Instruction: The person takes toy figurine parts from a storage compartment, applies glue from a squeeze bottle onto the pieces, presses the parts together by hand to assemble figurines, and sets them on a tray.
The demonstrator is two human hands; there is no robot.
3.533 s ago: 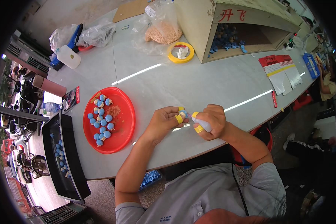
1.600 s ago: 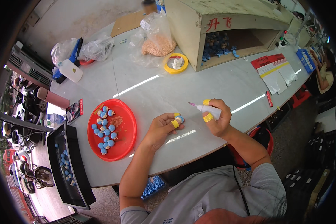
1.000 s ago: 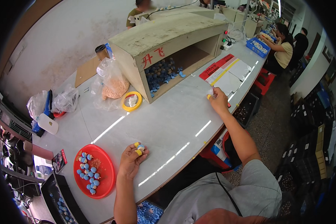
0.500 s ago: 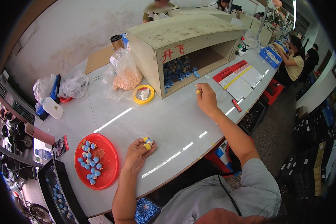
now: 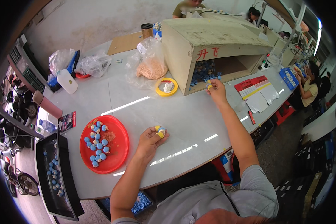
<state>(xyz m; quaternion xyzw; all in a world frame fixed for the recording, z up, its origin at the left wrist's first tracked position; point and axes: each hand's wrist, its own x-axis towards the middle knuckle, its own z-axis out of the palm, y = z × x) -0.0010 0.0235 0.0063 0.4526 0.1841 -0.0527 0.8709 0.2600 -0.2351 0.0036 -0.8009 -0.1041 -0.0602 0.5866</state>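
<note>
1. Left hand (image 5: 149,143): thumb and forefinger, both in yellow covers, pinch a small blue-and-white ball (image 5: 162,130). The ball sits above the table (image 5: 183,121), to the right of the red plate (image 5: 120,158).
2. Right hand (image 5: 218,92): positioned at the front edge of the open wooden box (image 5: 175,56), just beside the loose blue pieces (image 5: 202,71). Its covered fingertips are close together; whether they grip a piece cannot be told.
3. Step in hand: judged to be selecting one blue piece from the box while the left hand holds the ball ready.
4. Next move: appears to call for a secure fingertip pinch on a single piece, then clearance from the box edge on the way to the ball.
5. Reference: similar blue balls (image 5: 87,139) lie grouped on the plate, well apart from the box.
</note>
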